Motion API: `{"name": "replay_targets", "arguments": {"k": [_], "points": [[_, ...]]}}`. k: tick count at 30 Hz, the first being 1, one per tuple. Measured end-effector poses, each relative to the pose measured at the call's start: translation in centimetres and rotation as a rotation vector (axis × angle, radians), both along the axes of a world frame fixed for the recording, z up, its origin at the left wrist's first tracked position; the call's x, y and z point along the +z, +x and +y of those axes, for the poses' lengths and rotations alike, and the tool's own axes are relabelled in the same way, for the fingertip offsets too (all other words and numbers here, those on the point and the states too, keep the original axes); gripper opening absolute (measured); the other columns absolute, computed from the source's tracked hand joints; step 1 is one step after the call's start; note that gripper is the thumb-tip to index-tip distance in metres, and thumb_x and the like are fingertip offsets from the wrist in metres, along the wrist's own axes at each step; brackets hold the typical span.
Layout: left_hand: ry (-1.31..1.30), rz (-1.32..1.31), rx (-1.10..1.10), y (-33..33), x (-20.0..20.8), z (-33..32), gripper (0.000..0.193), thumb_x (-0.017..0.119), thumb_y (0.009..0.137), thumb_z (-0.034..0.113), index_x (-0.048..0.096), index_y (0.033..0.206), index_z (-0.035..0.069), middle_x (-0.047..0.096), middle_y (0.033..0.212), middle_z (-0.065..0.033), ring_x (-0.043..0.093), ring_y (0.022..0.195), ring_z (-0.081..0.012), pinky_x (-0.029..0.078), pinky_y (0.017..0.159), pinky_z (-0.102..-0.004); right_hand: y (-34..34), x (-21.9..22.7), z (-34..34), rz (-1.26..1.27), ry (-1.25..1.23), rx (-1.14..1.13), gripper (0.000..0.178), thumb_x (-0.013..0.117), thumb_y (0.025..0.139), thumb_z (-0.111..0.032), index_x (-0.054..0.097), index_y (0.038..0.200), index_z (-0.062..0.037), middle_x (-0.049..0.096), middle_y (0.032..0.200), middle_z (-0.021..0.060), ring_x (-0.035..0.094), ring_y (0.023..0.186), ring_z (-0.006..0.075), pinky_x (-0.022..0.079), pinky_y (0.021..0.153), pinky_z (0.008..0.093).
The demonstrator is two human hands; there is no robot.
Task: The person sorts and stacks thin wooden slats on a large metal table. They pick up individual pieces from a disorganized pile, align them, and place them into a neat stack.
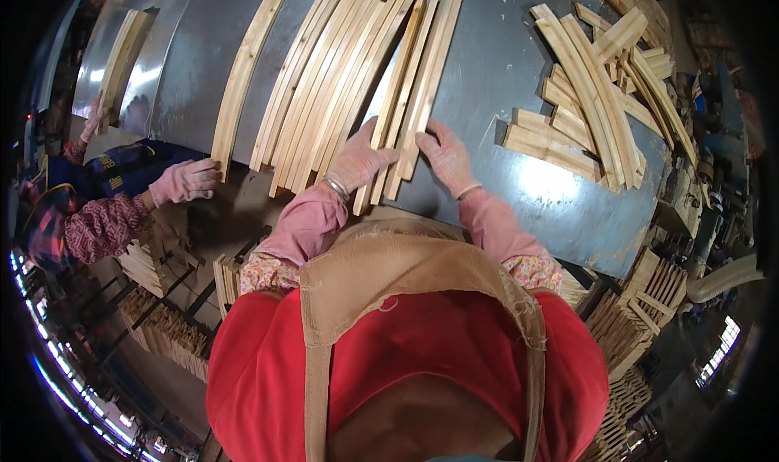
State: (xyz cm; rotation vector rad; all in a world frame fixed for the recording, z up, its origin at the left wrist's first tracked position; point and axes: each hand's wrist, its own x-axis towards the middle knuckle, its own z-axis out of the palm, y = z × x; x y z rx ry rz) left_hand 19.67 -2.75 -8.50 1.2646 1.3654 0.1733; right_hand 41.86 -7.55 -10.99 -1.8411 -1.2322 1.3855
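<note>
Left hand [361, 163], in a pale pink glove: at the near ends of a few loose, pale, slightly curved wooden strips [425, 89]. Thumb laid across their tops, pointing right; other fingers partly hidden, so cannot tell whether they close on the wood. Right hand [449, 158], similarly gloved: loosely spread, thumb and fingertips against the right-hand edge of the outermost strip. Strips lie lengthwise on a wide grey metal surface [495, 64], their near ends jutting past its edge.

Just left of them, a tight row of pale curved wooden strips [324, 81], set side by side, a dark wedge of gap between row and loose pieces. Further left, apart, a single curved wooden strip [243, 81]; a co-worker's pink-gloved hand [183, 182] at its near end, below a maroon patterned sleeve [105, 227].

Right side of the surface: a jumbled heap of curved and short wooden pieces [581, 81], several crossing one another. Below the surface, stacked wood [162, 332] at lower left. Wearer: tan apron [389, 271] over a red top [251, 356], pink sleeves [308, 223] with flowered trim.
</note>
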Motion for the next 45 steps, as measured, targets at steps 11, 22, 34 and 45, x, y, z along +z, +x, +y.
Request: {"name": "replay_targets", "arguments": {"k": [11,22,34,45], "points": [[0.043,-0.093,-0.04,-1.5,-3.6,-0.8,0.089,0.072,0.096,0.036,0.035,0.166,-0.004,0.061,0.149,-0.0302,0.061,0.137,-0.034,0.044,0.119,-0.0392,-0.8,-2.0,3.6,0.062,-0.04,-0.049,0.103,0.077,0.097,-0.049,0.026,0.168,0.007,0.053,0.159,0.0306,0.052,0.149,0.0361,0.039,0.122,0.0367],[0.353,0.034,-0.202,1.2,10.8,-0.8,0.06,0.071,0.09,0.037,0.061,0.137,0.003,0.066,0.137,-0.0229,0.063,0.129,-0.0386,0.05,0.111,-0.0489,-5.4,5.6,6.8,0.144,0.163,-0.151,0.084,0.079,0.095,-0.03,0.039,0.162,0.0014,0.069,0.123,0.0161,0.069,0.105,0.0276,0.058,0.097,0.0382],[0.583,0.848,-0.286,-11.2,7.4,12.9,0.061,0.054,0.102,0.069,0.075,0.13,0.019,0.08,0.117,-0.0137,0.074,0.118,-0.0308,0.053,0.103,-0.0474,1.1,7.0,11.3,-0.217,0.761,0.094,0.056,0.073,0.101,-0.027,0.061,0.151,-0.0042,0.074,0.134,0.017,0.069,0.127,0.028,0.052,0.111,0.0366],[0.468,1.093,0.244,-24.7,-0.9,17.0,0.068,0.061,0.099,0.062,0.066,0.148,0.016,0.069,0.145,-0.0185,0.064,0.135,-0.0383,0.048,0.116,-0.0464,4.9,-9.2,8.5,-0.016,0.008,-0.31,0.061,0.066,0.107,-0.038,0.054,0.152,0.0022,0.07,0.133,0.0158,0.068,0.118,0.024,0.054,0.102,0.0367]]}}
